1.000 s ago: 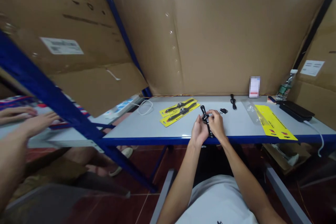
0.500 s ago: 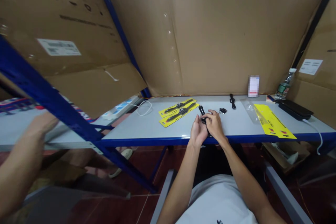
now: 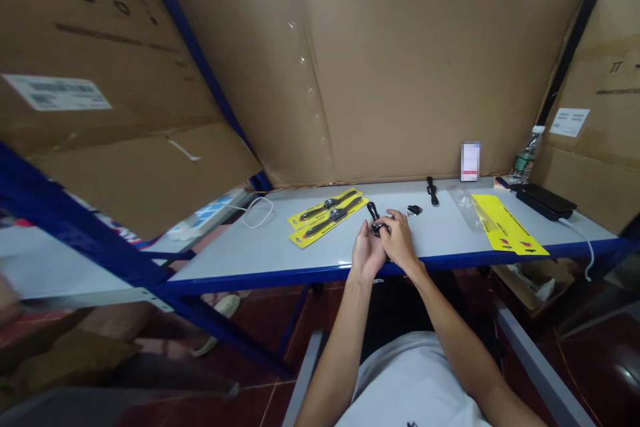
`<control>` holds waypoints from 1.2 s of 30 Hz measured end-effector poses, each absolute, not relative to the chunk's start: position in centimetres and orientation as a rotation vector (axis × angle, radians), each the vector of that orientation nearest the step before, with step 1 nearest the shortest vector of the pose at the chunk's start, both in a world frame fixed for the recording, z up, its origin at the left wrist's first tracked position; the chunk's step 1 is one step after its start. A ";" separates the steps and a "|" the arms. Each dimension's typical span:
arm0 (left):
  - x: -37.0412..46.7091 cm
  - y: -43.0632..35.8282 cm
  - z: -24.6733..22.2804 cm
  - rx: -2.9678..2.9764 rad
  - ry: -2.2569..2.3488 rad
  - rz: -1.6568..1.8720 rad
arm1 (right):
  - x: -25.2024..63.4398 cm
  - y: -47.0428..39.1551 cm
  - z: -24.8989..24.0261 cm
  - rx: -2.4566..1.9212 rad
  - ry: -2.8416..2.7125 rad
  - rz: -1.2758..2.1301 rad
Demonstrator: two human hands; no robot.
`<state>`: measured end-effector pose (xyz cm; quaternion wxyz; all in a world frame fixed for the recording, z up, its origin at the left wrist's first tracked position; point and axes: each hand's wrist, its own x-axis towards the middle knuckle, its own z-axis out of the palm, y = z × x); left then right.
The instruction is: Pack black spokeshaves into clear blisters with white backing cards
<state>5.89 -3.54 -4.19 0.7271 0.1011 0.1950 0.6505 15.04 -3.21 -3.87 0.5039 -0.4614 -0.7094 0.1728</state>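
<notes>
A black spokeshave (image 3: 373,210) is held at the table's front edge, one handle pointing up and away. My left hand (image 3: 367,253) is closed around its lower part, palm turned up. From the right, my right hand (image 3: 399,240) has its fingers bent onto the middle of the tool; any small part under them is hidden. Just beyond my hands lie small dark metal pieces (image 3: 414,210). Another black spokeshave body (image 3: 433,191) rests farther back. To the left, two spokeshaves (image 3: 334,215) lie on yellow cards (image 3: 299,239).
Yellow cards (image 3: 510,223) and clear plastic packaging (image 3: 467,207) lie to the right. Behind them stand a phone (image 3: 470,161) and a water bottle (image 3: 526,159), near a black case (image 3: 545,201) with a white cable. Cardboard walls (image 3: 440,80) enclose the table. A co-worker's hand (image 3: 7,300) shows far left.
The view has turned slightly, so the scene sits farther left. My hands keep hold of the spokeshave, fingers little changed. The co-worker's arm has mostly left the view at left.
</notes>
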 end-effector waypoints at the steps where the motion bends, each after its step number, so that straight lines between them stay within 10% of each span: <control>1: 5.9 -3.5 -4.2 0.223 0.427 1.433 | 15.1 -3.3 -3.8 -1.096 -1.714 0.426; 36: 6.2 -3.5 -4.1 0.217 0.419 1.473 | 15.3 -2.7 -4.4 -1.088 -1.700 0.419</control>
